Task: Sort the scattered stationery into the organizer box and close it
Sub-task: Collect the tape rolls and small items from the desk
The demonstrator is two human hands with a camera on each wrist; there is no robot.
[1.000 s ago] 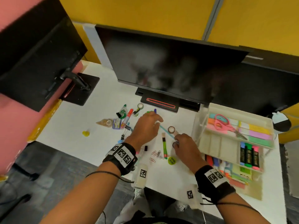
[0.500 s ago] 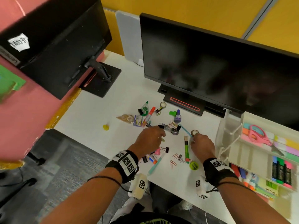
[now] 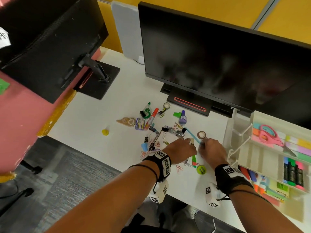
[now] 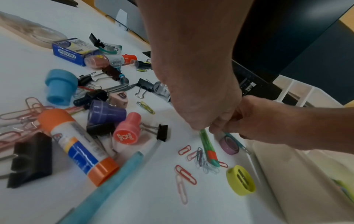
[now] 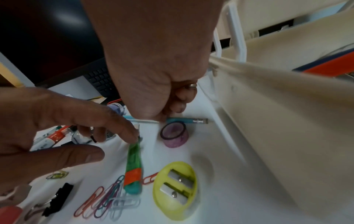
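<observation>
Stationery lies scattered on the white desk [image 3: 104,118]. My left hand [image 3: 186,140] reaches down onto the top end of a green pen [image 4: 207,145] [image 5: 134,163]; its fingertips [image 5: 132,136] touch it while the thumb stays apart. My right hand [image 3: 202,143] is curled, pinching a blue pencil [image 5: 184,120] [image 3: 191,133] that lies on the desk. A purple tape roll [image 5: 174,136] stands just in front of that hand. The cream organizer box [image 3: 244,148] stands open at the right, with scissors, sticky notes and highlighters in its trays.
A yellow sharpener [image 3: 201,169] and loose paper clips [image 4: 184,174] lie near the pen. Binder clips, stamps, a glue stick [image 4: 76,145] and a staples box [image 3: 140,123] are piled to the left. A monitor [image 3: 218,56] stands behind; the box wall [image 5: 268,106] is close on the right.
My left hand has come back from the far side of the pile to the green pen. The right hand has stayed by the tape roll and settled on the blue pencil.
</observation>
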